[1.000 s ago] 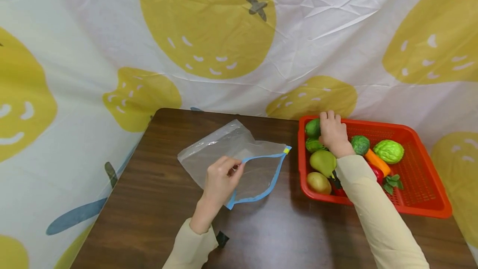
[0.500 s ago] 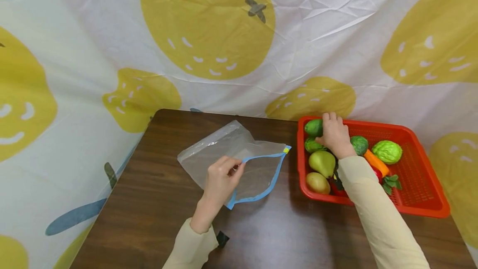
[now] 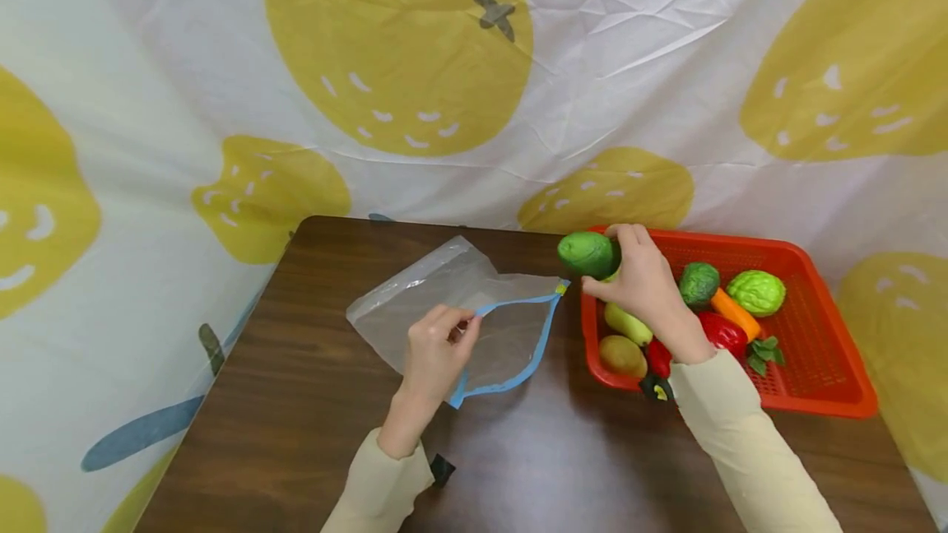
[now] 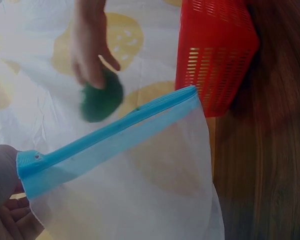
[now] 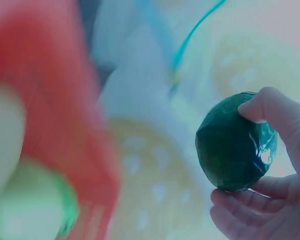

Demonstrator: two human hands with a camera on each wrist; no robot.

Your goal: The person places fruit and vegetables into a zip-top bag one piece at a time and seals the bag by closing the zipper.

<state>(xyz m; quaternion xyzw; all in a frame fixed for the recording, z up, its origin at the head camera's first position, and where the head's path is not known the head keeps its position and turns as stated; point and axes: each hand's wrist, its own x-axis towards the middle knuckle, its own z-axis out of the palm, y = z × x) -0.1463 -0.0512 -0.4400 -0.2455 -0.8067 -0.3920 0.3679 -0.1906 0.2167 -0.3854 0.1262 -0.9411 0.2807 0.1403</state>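
In the head view my right hand [image 3: 637,274] holds a smooth green avocado [image 3: 587,250] between thumb and fingers, over the left rim of the red basket [image 3: 829,344]. The right wrist view shows the avocado [image 5: 235,145] as dark and glossy, thumb on one side and fingers on the other. My left hand [image 3: 437,352] pinches the blue zip edge of a clear zip bag [image 3: 415,294] lying on the table. The bag's mouth gapes toward the right, with a yellow slider [image 3: 561,289] at its far corner.
In the basket lie a pear [image 3: 628,324], a brownish round fruit [image 3: 622,356], a red pepper [image 3: 722,333], a carrot [image 3: 736,315], a dark green rough-skinned piece [image 3: 699,284] and a light green cabbage [image 3: 755,294]. A patterned curtain [image 3: 415,179] hangs behind the table [image 3: 296,368].
The right hand has lifted the avocado out of its corner of the basket and moved it left and toward the bag. The left hand keeps its pinch on the bag.
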